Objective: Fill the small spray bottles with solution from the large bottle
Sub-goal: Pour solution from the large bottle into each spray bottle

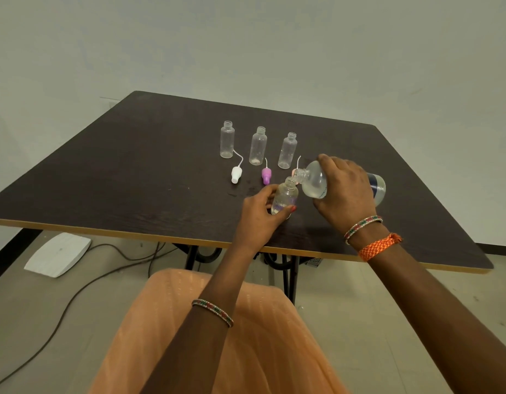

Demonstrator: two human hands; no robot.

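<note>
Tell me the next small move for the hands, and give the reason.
Probably keep the right hand tipping the large bottle a little further while the left hand steadies the small bottle. The mouths already meet, and the small bottle looks only partly filled, with liquid low inside.

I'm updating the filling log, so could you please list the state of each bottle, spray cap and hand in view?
large bottle: tipped, mouth at the held bottle's neck
held small bottle: uncapped, partly filled
three far small bottles: upright, uncapped, look empty
white spray cap: off, lying on table
purple spray cap: off, lying
left hand: steadying small bottle
right hand: gripping large bottle
</note>
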